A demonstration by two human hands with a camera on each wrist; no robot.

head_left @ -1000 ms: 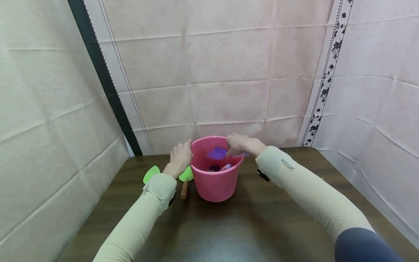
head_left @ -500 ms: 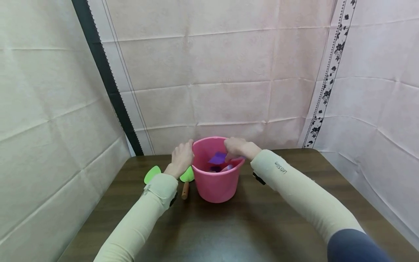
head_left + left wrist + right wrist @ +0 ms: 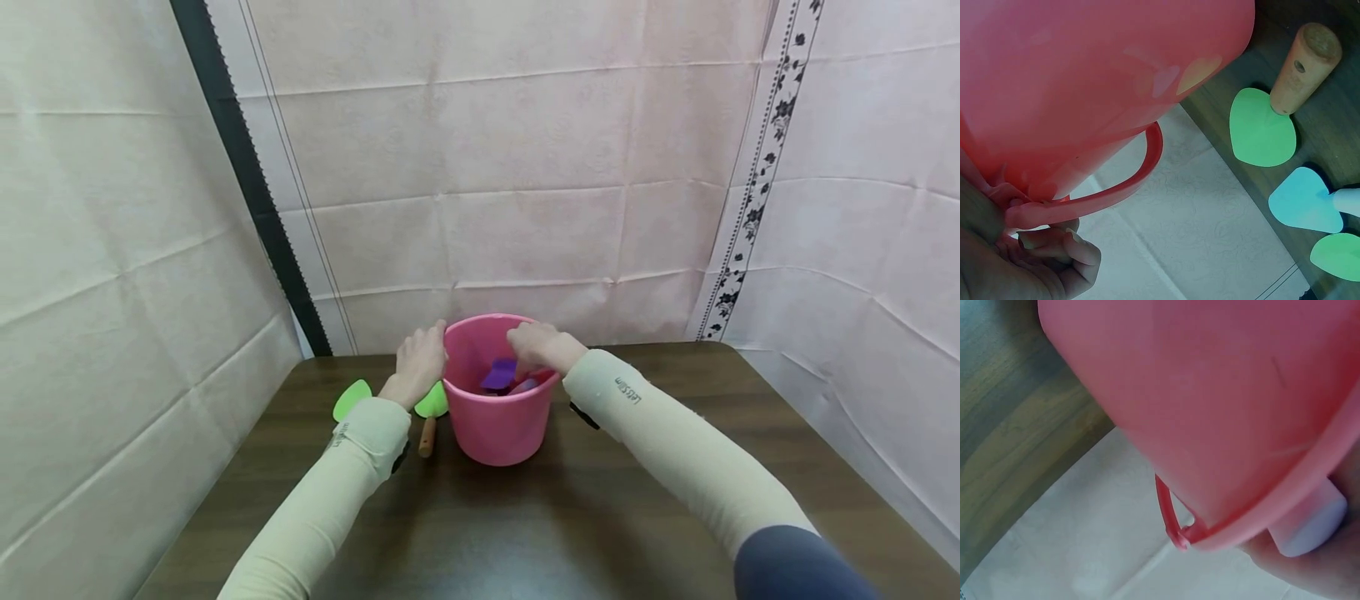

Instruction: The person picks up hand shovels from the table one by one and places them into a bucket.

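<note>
A pink bucket (image 3: 495,429) stands on the table with several things inside. At its left rim, my left hand (image 3: 422,358) grips the bucket; the left wrist view has the curled fingers (image 3: 1079,256) beside the root of the pink handle (image 3: 1110,194). My right hand (image 3: 542,346) reaches over the right rim and holds a tool with a flat purple blade (image 3: 499,375). Its lilac handle end (image 3: 1313,519) sticks out past the rim in the right wrist view. The fingertips of that hand are hidden inside. A pinkish-lilac piece (image 3: 525,386) lies low in the bucket.
Left of the bucket lie a green trowel (image 3: 1263,128) with a wooden handle, a blue-looking trowel (image 3: 1307,200) with a pale handle, and another green blade (image 3: 351,400). Pale cloth (image 3: 525,167) hangs behind and on both sides of the brown table (image 3: 510,533).
My right hand has moved left and lower into the bucket, and the purple blade has gone deeper with it. My left hand stays at the rim.
</note>
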